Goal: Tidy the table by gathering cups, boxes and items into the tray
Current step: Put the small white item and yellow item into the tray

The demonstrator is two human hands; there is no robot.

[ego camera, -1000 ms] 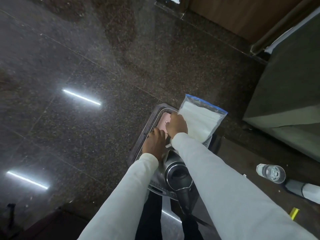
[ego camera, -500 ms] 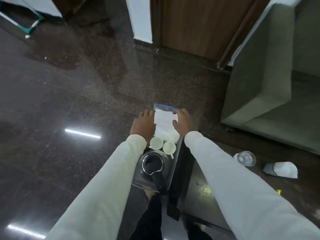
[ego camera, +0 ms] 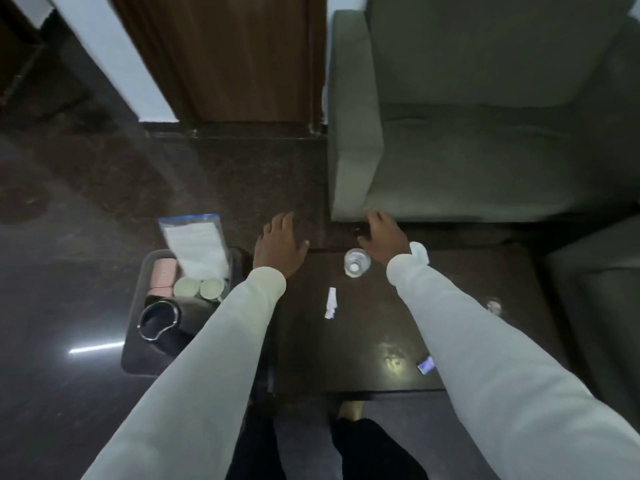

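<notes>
A dark tray [ego camera: 138, 355] sits on the floor left of the dark table [ego camera: 374, 362]. It holds a zip bag of white material [ego camera: 195, 247], a pink box [ego camera: 164, 277], two white cups [ego camera: 199, 287] and a black kettle [ego camera: 159, 320]. On the table stand a clear glass [ego camera: 356, 263], a white paper scrap [ego camera: 331, 303] and a small blue-white packet [ego camera: 426, 365]. My left hand [ego camera: 278, 244] hovers open over the table's far left corner. My right hand [ego camera: 382, 237] is open just right of the glass, apart from it. A white object [ego camera: 420, 252] peeks out behind my right wrist.
A grey-green sofa [ego camera: 485, 133] stands beyond the table and another seat [ego camera: 602, 306] at its right. A wooden door [ego camera: 239, 57] and white wall lie ahead. Glossy dark floor spreads to the left. My legs are at the table's near edge.
Both hands have let go of the zip bag and tray and swung right over the table. The view has turned right, so the tray is now at the left.
</notes>
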